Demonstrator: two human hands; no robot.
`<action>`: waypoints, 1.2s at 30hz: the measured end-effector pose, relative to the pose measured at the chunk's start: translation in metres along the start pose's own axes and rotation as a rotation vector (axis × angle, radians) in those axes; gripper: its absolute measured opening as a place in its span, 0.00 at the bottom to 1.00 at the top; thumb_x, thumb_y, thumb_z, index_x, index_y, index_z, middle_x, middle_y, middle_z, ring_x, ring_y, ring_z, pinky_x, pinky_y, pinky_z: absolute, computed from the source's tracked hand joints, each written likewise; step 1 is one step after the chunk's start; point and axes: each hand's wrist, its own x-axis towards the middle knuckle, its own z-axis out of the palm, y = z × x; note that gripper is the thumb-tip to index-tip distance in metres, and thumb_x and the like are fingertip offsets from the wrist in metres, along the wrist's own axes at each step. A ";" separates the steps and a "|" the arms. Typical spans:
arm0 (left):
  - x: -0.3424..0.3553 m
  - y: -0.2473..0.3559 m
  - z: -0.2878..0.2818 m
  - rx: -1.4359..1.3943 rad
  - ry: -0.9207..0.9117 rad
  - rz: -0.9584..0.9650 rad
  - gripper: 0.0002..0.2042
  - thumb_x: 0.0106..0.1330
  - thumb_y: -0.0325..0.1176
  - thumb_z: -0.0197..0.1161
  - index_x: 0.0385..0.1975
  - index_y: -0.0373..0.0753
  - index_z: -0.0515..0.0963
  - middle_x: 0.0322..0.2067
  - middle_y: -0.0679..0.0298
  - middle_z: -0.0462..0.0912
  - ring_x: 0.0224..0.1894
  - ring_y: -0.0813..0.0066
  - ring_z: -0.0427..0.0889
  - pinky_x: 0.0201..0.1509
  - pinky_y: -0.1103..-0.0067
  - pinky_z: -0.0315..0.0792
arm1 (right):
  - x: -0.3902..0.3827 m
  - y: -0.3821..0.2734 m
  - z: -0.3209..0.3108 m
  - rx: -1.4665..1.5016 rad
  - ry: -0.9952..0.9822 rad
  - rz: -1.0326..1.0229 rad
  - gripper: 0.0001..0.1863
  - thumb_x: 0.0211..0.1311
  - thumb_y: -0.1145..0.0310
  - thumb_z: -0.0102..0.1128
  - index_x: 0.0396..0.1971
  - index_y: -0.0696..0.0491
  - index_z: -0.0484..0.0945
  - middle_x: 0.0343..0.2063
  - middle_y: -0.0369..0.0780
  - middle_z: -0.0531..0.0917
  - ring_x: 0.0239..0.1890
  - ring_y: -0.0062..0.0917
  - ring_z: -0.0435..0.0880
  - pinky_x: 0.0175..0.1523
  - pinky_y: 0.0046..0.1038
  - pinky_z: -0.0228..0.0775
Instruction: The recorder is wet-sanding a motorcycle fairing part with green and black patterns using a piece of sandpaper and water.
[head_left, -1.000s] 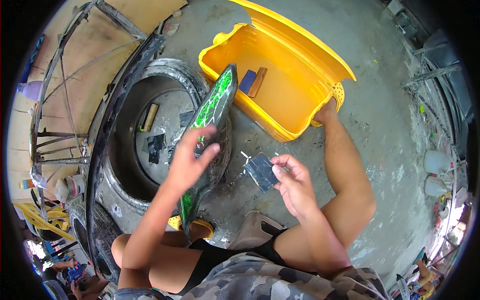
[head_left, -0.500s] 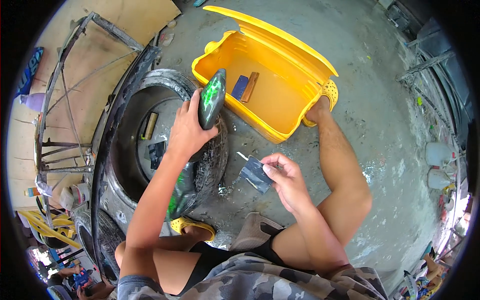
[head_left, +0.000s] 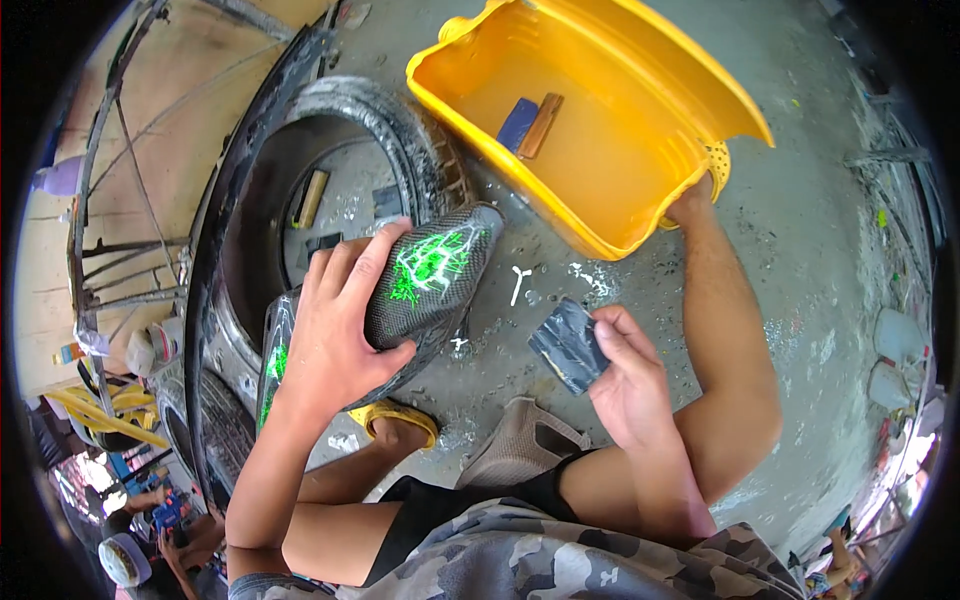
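My left hand [head_left: 335, 325] grips a dark curved shell-like panel [head_left: 435, 280] with a woven pattern and green-and-white markings, fingers over its upper edge and thumb below. The panel is tilted above the near right side of a worn tyre [head_left: 435, 150], its patterned face up. Another part with green markings shows left of the wrist; I cannot tell if it is the same piece. Between thumb and fingers of my right hand [head_left: 635, 390] is a wet dark square of sandpaper [head_left: 570, 345], apart from the panel.
A yellow tub [head_left: 530, 190] with murky water holds a blue block [head_left: 517, 124] and a brown block [head_left: 541, 126]. Inside the tyre lie a wooden block [head_left: 312, 198] and dark scraps. A metal frame [head_left: 85, 230] stands left. White jugs [head_left: 900, 335] stand far right.
The panel has swung from nearly upright to tilted, its marked face now turned up, and come lower. My right hand with the sandpaper has shifted slightly right. The whole view has shifted too.
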 end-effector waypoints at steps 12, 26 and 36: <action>-0.024 -0.042 0.033 0.053 -0.108 -0.068 0.47 0.34 0.25 0.72 0.64 0.50 0.64 0.50 0.57 0.72 0.51 0.54 0.69 0.61 0.64 0.63 | 0.012 0.017 -0.004 -0.171 -0.065 0.067 0.18 0.52 0.85 0.63 0.39 0.55 0.68 0.38 0.38 0.78 0.44 0.19 0.78 0.51 0.25 0.70; -0.027 -0.054 0.051 -0.093 -0.108 -0.081 0.43 0.38 0.28 0.68 0.63 0.46 0.64 0.51 0.52 0.72 0.49 0.49 0.69 0.60 0.64 0.64 | 0.027 0.022 -0.001 -0.111 0.116 0.027 0.16 0.64 0.71 0.58 0.51 0.55 0.73 0.43 0.38 0.81 0.46 0.24 0.81 0.50 0.32 0.73; 0.002 -0.095 0.103 0.066 0.140 -0.216 0.44 0.42 0.46 0.74 0.65 0.57 0.64 0.51 0.57 0.68 0.52 0.52 0.67 0.57 0.57 0.65 | 0.207 -0.085 0.042 -1.680 0.136 -0.646 0.15 0.65 0.67 0.52 0.50 0.54 0.69 0.40 0.55 0.81 0.45 0.48 0.80 0.50 0.37 0.70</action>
